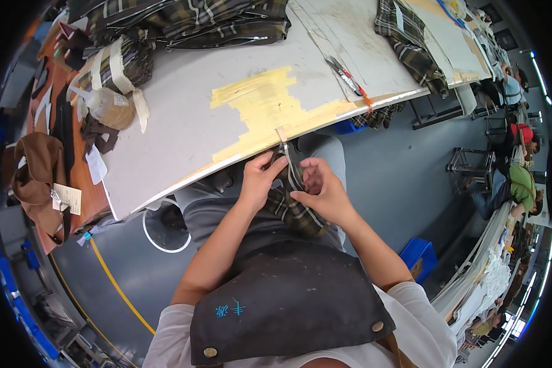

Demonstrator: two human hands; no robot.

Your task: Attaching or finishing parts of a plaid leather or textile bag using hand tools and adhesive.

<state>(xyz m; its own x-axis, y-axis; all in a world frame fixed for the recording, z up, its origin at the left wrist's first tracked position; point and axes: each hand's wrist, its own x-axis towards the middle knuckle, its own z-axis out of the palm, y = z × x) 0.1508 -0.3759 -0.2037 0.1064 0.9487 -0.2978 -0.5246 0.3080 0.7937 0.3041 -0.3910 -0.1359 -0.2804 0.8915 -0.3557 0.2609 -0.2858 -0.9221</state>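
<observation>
A dark plaid cloth piece [293, 210] hangs from the table edge down over my lap, with a narrow pale line like a zipper along its side. Its upper end meets a small tan strip [281, 134] at the table's edge. My left hand [262, 181] pinches the cloth on its left side, thumb on top. On the other side my right hand [322, 191] has its fingers curled at the cloth's edge, the thumb lying against the plaid. What lies under the right fingers is partly hidden.
Yellow tape [267, 101] covers part of the white tabletop [184, 122]. Plaid garments [227, 24] are piled at the back. Red-handled scissors [349, 76] lie right of the tape. A squeeze bottle [111, 109] stands left. A blue bin [418, 257] sits on the floor; people work far right.
</observation>
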